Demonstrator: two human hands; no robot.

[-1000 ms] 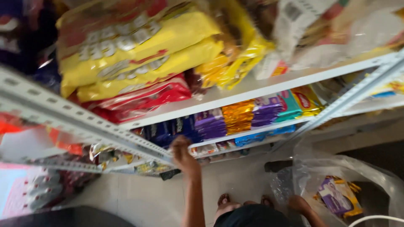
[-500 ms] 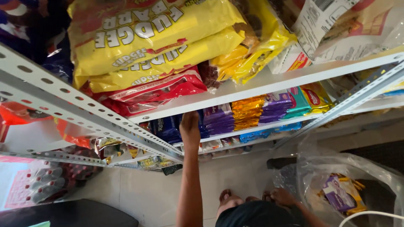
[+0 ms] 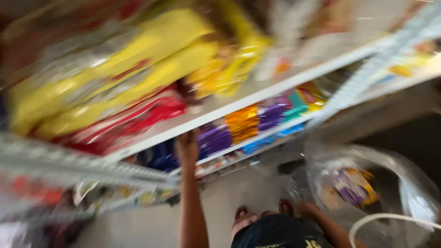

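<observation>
The left hand (image 3: 187, 148) reaches up into the middle shelf (image 3: 239, 146) at the purple packets (image 3: 215, 139), which lie just to its right, their row running along the shelf; blur hides whether the fingers close on anything. The right hand (image 3: 307, 209) is low at the clear plastic bag (image 3: 367, 183), its grip unreadable. Only 1 packet shows inside the bag.

White metal shelves (image 3: 257, 98) with perforated uprights (image 3: 367, 76) fill the view, blurred and packed with yellow, red and purple packets. Below them lies a pale, plain floor (image 3: 138, 227). The right side is darker.
</observation>
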